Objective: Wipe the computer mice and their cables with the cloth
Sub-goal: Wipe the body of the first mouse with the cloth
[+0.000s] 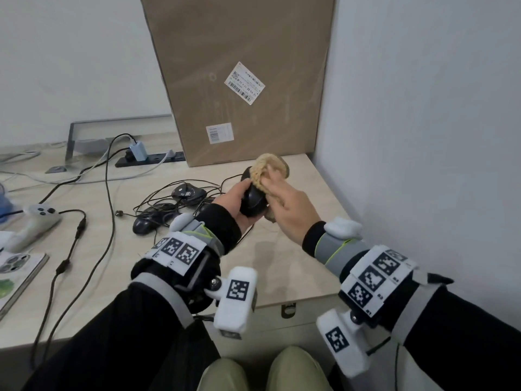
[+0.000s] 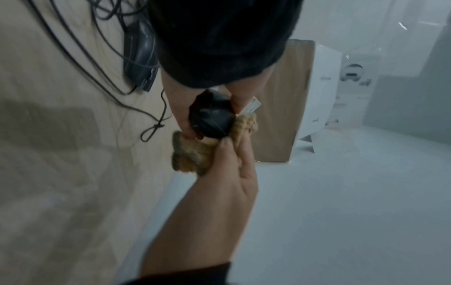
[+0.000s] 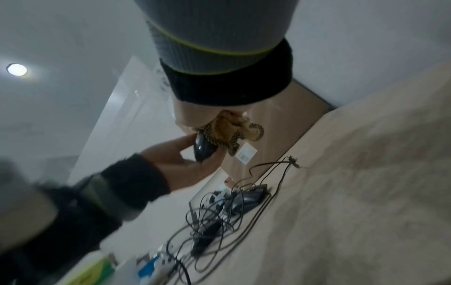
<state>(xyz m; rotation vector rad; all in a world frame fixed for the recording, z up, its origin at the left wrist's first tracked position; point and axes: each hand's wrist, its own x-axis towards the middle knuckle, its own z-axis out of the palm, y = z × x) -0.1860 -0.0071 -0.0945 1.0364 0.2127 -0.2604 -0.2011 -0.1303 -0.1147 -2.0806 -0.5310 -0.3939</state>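
On the far left of the desk (image 1: 267,266) lies a white handheld controller (image 1: 36,218), dark cables (image 1: 108,198) looping past it, a booklet (image 1: 17,275) at the desk edge below. Further back, a black power strip (image 1: 152,158) with a white charger (image 1: 139,150) plugged in. Mid-desk: two black mice in a tangle of their cables (image 1: 169,198), one near mouse (image 1: 146,221) lying flat, one far mouse (image 1: 188,191) showing a label on top. Behind stands a tall cardboard box (image 1: 239,74) against the wall, two shipping labels on its face.

Right of the tangle, above the desk's right part, the person's left hand (image 1: 239,198) grips a third black mouse (image 1: 252,201), fingers curled round it, thumb along the near side; mouse is lifted clear of the desk, its cable hanging down toward the pile. Left wrist view shows the same held mouse (image 2: 212,120) between thumb and fingers.

The right hand (image 1: 284,207) holds a tan knitted cloth (image 1: 267,170) bunched in its fingers and presses it against the top and far side of the held mouse. Right wrist view: cloth (image 3: 227,133) wadded in the palm, touching the mouse (image 3: 203,147). Cloth wraps partly over the mouse; hands nearly touching.
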